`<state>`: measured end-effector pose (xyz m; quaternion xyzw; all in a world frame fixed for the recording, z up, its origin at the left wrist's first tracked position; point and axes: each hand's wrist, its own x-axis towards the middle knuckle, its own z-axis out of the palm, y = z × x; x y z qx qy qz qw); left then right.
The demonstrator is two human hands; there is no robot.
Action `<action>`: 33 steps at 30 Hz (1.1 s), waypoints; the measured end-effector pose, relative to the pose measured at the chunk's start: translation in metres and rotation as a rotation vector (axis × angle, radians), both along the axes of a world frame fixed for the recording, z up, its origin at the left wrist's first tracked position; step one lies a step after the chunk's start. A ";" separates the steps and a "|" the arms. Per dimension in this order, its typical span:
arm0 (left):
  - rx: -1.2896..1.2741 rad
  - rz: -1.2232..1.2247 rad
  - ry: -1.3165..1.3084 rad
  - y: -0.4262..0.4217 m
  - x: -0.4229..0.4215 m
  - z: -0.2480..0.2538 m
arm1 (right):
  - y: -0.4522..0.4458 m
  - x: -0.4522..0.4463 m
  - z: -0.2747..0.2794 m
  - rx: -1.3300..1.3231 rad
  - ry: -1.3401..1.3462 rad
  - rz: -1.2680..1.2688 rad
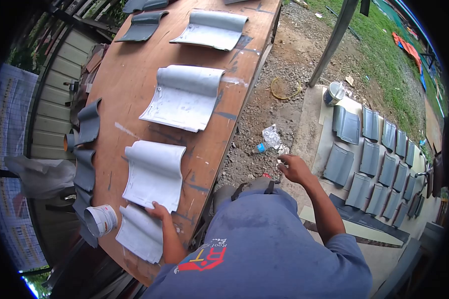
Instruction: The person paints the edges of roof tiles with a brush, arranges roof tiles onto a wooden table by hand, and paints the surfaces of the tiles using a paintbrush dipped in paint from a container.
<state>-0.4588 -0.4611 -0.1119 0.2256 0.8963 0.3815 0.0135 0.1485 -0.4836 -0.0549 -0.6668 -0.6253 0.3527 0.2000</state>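
Observation:
A wooden table carries several curved roof tiles. My left hand (157, 211) is at the lower edge of a white-grey tile (154, 172), with its fingers closed on that edge. Just below, and partly behind the hand, lies another pale tile (140, 234). My right hand (295, 169) hangs in the air to the right of the table, over the gravel; its fingers are curled loosely and apart, with nothing visible in them. Farther up the table sit a white tile (184, 97) and a grey-white one (212, 30).
A white tub (101, 221) lies by the table's left edge, near dark tiles (89, 122). Rows of grey tiles (339, 164) cover the ground at right, beside a bucket (334, 93) and a metal post (334, 42). A plastic bottle (268, 142) lies on the gravel.

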 end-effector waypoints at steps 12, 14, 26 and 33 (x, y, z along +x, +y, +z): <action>-0.060 -0.227 0.459 0.196 0.131 0.093 | 0.103 0.140 -0.021 -0.069 0.064 -0.272; 0.102 -0.470 0.328 0.293 0.198 0.105 | 0.146 0.149 -0.022 -0.047 0.102 -0.139; 0.281 -1.193 -1.003 0.604 0.646 0.178 | 0.414 0.370 0.062 -0.091 -0.062 -0.242; 0.154 -1.167 -1.033 0.614 0.646 0.180 | 0.611 0.423 0.117 0.401 0.046 -0.467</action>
